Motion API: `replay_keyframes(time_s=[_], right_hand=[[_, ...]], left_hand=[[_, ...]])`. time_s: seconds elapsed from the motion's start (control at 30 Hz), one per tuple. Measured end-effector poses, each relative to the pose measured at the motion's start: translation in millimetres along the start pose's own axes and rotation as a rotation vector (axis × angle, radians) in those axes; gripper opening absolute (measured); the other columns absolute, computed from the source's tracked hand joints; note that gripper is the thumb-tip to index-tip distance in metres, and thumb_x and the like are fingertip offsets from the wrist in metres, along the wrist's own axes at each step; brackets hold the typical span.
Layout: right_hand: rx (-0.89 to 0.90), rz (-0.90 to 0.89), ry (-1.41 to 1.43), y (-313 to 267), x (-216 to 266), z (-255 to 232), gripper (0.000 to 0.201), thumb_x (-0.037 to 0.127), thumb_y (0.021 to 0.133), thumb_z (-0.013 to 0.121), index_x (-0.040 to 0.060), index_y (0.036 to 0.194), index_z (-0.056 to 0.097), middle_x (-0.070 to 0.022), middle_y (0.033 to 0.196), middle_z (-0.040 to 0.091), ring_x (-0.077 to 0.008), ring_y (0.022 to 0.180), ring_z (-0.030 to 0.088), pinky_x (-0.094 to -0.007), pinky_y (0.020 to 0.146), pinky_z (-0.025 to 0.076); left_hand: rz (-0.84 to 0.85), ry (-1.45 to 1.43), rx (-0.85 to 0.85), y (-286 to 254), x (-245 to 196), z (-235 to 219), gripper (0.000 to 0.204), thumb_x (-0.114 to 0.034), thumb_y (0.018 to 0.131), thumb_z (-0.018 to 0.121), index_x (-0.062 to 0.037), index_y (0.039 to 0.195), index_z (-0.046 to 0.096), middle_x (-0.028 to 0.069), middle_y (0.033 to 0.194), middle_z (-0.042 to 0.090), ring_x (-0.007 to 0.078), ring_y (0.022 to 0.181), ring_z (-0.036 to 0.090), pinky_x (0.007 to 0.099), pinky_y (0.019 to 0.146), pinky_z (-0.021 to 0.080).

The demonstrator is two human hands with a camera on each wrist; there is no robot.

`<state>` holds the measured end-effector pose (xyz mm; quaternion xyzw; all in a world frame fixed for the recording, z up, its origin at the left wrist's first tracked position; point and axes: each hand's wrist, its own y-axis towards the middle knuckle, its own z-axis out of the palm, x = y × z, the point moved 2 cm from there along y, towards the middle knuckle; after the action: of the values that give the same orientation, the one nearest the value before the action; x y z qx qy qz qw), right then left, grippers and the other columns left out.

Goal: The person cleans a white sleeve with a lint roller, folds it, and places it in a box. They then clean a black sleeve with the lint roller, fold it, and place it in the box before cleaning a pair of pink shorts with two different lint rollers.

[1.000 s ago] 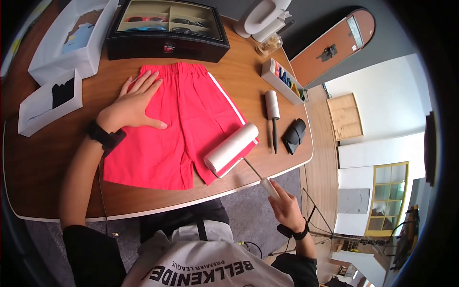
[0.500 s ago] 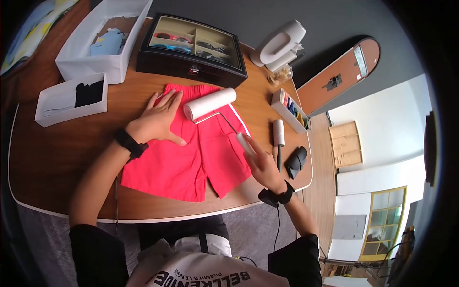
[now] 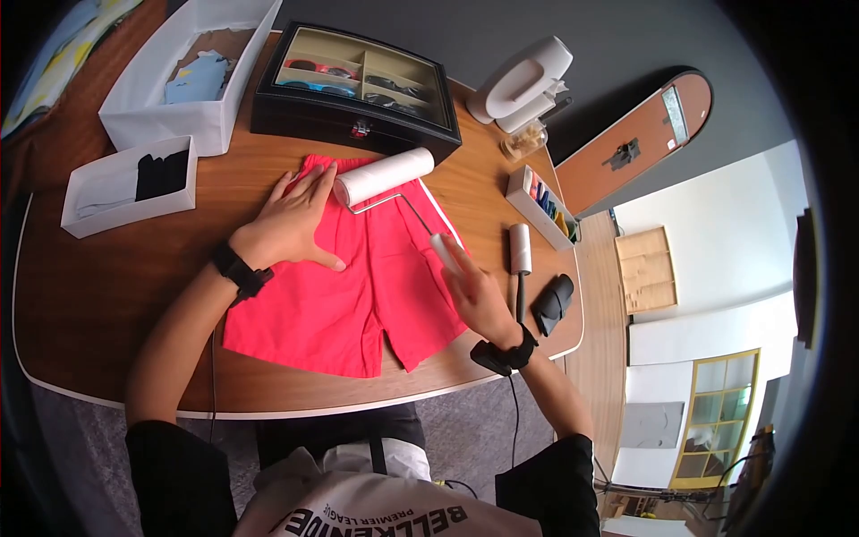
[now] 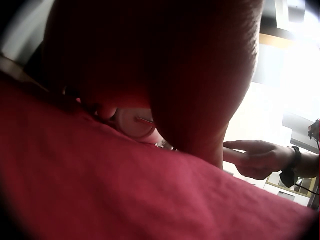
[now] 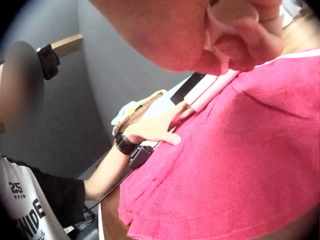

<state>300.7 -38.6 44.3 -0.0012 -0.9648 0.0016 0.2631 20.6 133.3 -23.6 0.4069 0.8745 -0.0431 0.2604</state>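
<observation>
Bright pink shorts (image 3: 344, 295) with a white side stripe lie spread on the wooden table, waistband toward the back. My left hand (image 3: 288, 224) rests flat on their upper left part, fingers spread and thumb out to the side. In my right hand (image 3: 479, 295) I grip the white handle of a large lint roller (image 3: 385, 176). Its white cylinder lies across the shorts near the waistband, close beside my left fingertips. The left wrist view shows the roller's round end (image 4: 134, 124) just beyond the left hand, low over the pink cloth.
Behind the shorts stands a black glasses case (image 3: 358, 89) with a clear lid. White boxes (image 3: 130, 192) with cloth items sit at the left. A smaller lint roller (image 3: 520, 251), a black pouch (image 3: 554, 304) and a narrow white box (image 3: 541, 208) of small colourful items are at the right.
The lint roller has travelled from the lower right leg of the shorts up to the waistband, my right hand moving with it. My left hand stays on the cloth; the head view has shifted.
</observation>
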Motion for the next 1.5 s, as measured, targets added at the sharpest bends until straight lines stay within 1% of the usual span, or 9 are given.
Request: replay_keyframes(time_s=[0.13, 0.2, 0.4, 0.47, 0.57, 0.7, 1.13, 1.4, 1.5], right_hand=[[0.003, 0.01, 0.019, -1.1, -0.2, 0.6, 0.064, 0.008, 0.101, 0.06, 0.0137, 0.162, 0.04, -0.0281, 0.076, 0.064, -0.0456, 0.068, 0.068, -0.0491, 0.065, 0.052], [0.055, 0.059, -0.016, -2.9, 1.2, 1.1, 0.061, 0.007, 0.104, 0.059, 0.0098, 0.162, 0.04, -0.0284, 0.084, 0.066, -0.0294, 0.061, 0.063, -0.0367, 0.064, 0.051], [0.012, -0.08, 0.04, -35.2, -7.5, -2.5, 0.063, 0.004, 0.103, 0.059, 0.0095, 0.162, 0.039, -0.0297, 0.097, 0.069, -0.0304, 0.067, 0.067, -0.0359, 0.068, 0.053], [0.141, 0.145, -0.03, -55.0, -3.5, -12.3, 0.063, 0.002, 0.103, 0.058, 0.0089, 0.163, 0.039, -0.0283, 0.117, 0.071, -0.0306, 0.08, 0.071, -0.0328, 0.076, 0.054], [-0.02, -0.147, 0.005, -88.2, -18.1, -16.4, 0.065, 0.0, 0.1, 0.063, 0.0094, 0.161, 0.042, -0.028, 0.118, 0.071, -0.0434, 0.096, 0.073, -0.0399, 0.083, 0.057], [0.11, 0.114, 0.098, -142.2, -24.8, -40.6, 0.063, 0.0, 0.101, 0.062, 0.0066, 0.16, 0.042, -0.0252, 0.137, 0.066, -0.0438, 0.115, 0.07, -0.0397, 0.095, 0.055], [0.224, 0.282, -0.119, -233.5, 3.0, -122.1, 0.057, -0.001, 0.095, 0.068, 0.0054, 0.15, 0.056, -0.0273, 0.122, 0.072, -0.0446, 0.106, 0.073, -0.0407, 0.089, 0.06], [0.211, 0.392, -0.043, -204.5, 7.6, -106.6, 0.053, 0.001, 0.097, 0.067, 0.0042, 0.149, 0.056, -0.025, 0.111, 0.076, -0.042, 0.093, 0.076, -0.0387, 0.082, 0.058], [0.13, 0.213, 0.018, -177.2, 3.6, -92.0, 0.054, 0.001, 0.099, 0.065, 0.002, 0.151, 0.051, -0.0254, 0.127, 0.071, -0.0438, 0.11, 0.072, -0.0396, 0.092, 0.057]], left_hand=[[-0.014, -0.003, 0.048, -0.5, -2.6, -6.0, 0.154, -0.064, 0.061, 0.093, 0.0054, 0.166, 0.004, 0.03, 0.17, 0.022, 0.0357, 0.161, 0.022, 0.0491, 0.131, 0.012], [-0.007, 0.004, 0.046, -0.9, -2.8, -7.1, 0.154, -0.064, 0.061, 0.093, 0.0054, 0.166, 0.004, 0.0302, 0.169, 0.023, 0.0357, 0.161, 0.022, 0.049, 0.131, 0.013], [0.038, 0.057, 0.062, -4.3, -1.1, -6.5, 0.15, -0.065, 0.06, 0.093, 0.0059, 0.165, 0.013, 0.0306, 0.167, 0.028, 0.0361, 0.16, 0.024, 0.0492, 0.13, 0.017], [0.034, 0.083, 0.084, -5.0, -2.0, -9.3, 0.148, -0.065, 0.06, 0.093, 0.0059, 0.164, 0.016, 0.0296, 0.167, 0.029, 0.0362, 0.159, 0.025, 0.0489, 0.129, 0.019], [0.048, 0.087, 0.092, -5.6, -0.8, -11.5, 0.147, -0.065, 0.06, 0.093, 0.0058, 0.164, 0.017, 0.0287, 0.168, 0.028, 0.0364, 0.16, 0.024, 0.0477, 0.129, 0.021], [0.063, 0.057, 0.105, -5.3, -1.2, -13.2, 0.143, -0.06, 0.062, 0.094, 0.0058, 0.164, 0.018, 0.0273, 0.169, 0.027, 0.0369, 0.16, 0.022, 0.0454, 0.129, 0.024], [0.025, 0.087, 0.148, -19.0, -21.4, -24.2, 0.136, -0.05, 0.063, 0.095, 0.0021, 0.164, 0.022, 0.0259, 0.168, 0.03, 0.0375, 0.159, 0.024, 0.0463, 0.129, 0.023], [0.144, 0.218, -0.076, -10.3, -0.3, -7.0, 0.12, -0.055, 0.075, 0.087, 0.0001, 0.164, 0.028, 0.0234, 0.17, 0.028, 0.0355, 0.161, 0.021, 0.0498, 0.13, 0.019], [0.044, 0.097, 0.06, -12.0, 2.6, -9.5, 0.12, -0.06, 0.076, 0.084, 0.0002, 0.164, 0.028, 0.0225, 0.171, 0.026, 0.0345, 0.161, 0.02, 0.0502, 0.13, 0.018]])
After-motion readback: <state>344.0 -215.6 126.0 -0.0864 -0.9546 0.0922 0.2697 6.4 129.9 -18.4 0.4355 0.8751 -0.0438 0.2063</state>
